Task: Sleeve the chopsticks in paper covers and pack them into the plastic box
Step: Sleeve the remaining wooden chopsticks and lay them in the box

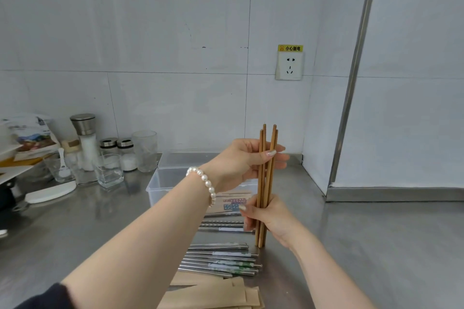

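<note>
Standing the wooden chopsticks (265,183) upright on the counter (376,246), seemingly to level their tips: right hand (268,218) grips low, left hand (247,160) pinches higher. Paper covers (213,293) lie near; plastic box (160,183) waits farther.

white tiled wall (150,32) beyond the hands, wall socket (289,66) with yellow warning label up right, metal corner strip (351,88) further right, steel bench (376,246) underneath
</note>
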A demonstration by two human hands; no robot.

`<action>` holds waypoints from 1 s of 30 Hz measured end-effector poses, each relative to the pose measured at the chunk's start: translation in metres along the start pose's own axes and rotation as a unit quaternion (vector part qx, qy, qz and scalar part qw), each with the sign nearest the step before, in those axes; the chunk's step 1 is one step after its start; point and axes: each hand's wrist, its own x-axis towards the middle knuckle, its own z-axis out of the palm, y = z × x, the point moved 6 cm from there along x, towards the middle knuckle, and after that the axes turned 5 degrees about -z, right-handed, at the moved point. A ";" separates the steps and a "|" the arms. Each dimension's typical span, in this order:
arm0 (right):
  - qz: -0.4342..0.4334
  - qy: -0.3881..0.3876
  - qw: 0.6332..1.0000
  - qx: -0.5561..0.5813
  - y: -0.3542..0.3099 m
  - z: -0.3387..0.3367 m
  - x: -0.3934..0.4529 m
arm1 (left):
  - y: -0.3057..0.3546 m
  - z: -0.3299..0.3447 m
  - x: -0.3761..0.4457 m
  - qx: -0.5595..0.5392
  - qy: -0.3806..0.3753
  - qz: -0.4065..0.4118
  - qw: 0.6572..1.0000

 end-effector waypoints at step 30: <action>0.033 0.004 0.999 0.016 0.004 0.000 0.001 | 0.039 -0.020 -0.006 0.021 0.061 0.033 0.997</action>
